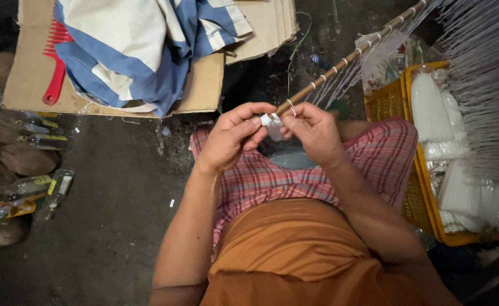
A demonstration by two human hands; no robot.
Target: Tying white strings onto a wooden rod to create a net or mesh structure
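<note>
My left hand [232, 136] and my right hand [313, 131] meet above my lap, both pinching a small white piece [270, 119] at the near end of a long wooden stick [348, 58]. The stick slants up to the right and carries many white threads [481, 85] tied along it, hanging in a dense sheet at the right. I sit on the ground in a plaid cloth [260, 178] and an orange garment [294, 249].
A yellow plastic crate [394, 99] with white bundles stands at my right. Flattened cardboard [28, 73] at the top left bears a red comb [54, 62] and blue-and-white cloth [141, 45]. Small bottles [59, 187] and brown husks [25, 161] lie at the left.
</note>
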